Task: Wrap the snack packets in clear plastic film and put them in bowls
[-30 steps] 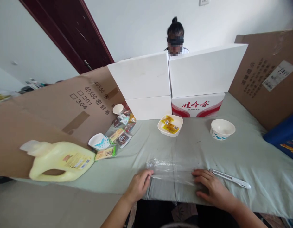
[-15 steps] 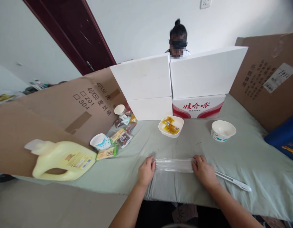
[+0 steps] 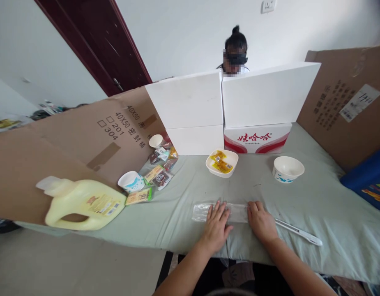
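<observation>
A folded strip of clear plastic film (image 3: 202, 211) lies flat on the pale green cloth (image 3: 316, 197) near the table's front edge. My left hand (image 3: 216, 226) rests palm down on the middle of the strip with fingers spread. My right hand (image 3: 261, 222) lies flat on the strip's right end, fingers together. A white utility knife (image 3: 297, 232) lies just right of my right hand, touching nothing I hold.
A white bowl with yellow packets (image 3: 222, 163) and an empty paper bowl (image 3: 288, 168) stand beyond the film. Snack packets (image 3: 159, 172), two paper cups and a yellow jug (image 3: 81, 204) lie left. White boxes (image 3: 233, 107) and cardboard walls ring the table; a person sits behind.
The film went from a loose sheet to a narrow folded strip farther from me. My left hand slid right onto the strip's middle; my right hand stayed on its right end.
</observation>
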Motion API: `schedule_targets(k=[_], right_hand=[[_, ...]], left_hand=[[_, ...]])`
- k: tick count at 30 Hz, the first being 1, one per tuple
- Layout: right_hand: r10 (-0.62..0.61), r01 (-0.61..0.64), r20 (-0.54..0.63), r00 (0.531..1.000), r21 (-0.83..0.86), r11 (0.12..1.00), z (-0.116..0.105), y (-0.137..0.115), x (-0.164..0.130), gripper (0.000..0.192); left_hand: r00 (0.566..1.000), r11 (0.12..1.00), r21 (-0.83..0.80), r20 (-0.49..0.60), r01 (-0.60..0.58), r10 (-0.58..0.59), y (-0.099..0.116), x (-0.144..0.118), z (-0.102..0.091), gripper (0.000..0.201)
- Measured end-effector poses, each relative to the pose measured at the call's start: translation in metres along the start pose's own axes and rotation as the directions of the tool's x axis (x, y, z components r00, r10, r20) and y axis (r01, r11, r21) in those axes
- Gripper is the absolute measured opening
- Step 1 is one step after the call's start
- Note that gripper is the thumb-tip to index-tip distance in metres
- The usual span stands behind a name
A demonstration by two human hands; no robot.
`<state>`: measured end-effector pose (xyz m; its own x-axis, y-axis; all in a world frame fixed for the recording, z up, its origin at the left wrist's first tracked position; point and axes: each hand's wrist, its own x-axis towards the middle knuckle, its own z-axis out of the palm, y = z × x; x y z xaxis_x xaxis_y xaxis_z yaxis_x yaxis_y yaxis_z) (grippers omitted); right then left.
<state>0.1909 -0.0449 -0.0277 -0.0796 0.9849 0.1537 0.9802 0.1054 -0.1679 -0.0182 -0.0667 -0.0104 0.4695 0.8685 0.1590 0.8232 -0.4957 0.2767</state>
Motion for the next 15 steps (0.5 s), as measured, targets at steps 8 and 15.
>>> schedule_targets(k=[8, 15], right_hand=[[0.021, -0.023, -0.115, 0.993, -0.012, 1.0, -0.0025, 0.0002, -0.0001, 0.033], [0.109, -0.114, -0.13, 0.986, -0.032, 0.993, -0.005, 0.0074, 0.0007, 0.038]], left_hand=[[0.991, 0.998, 0.035, 0.121, 0.05, -0.054, 0.0007, -0.0005, 0.0076, 0.061], [0.994, 0.997, 0.056, 0.089, 0.055, -0.06, 0.0036, 0.0004, 0.0108, 0.061]])
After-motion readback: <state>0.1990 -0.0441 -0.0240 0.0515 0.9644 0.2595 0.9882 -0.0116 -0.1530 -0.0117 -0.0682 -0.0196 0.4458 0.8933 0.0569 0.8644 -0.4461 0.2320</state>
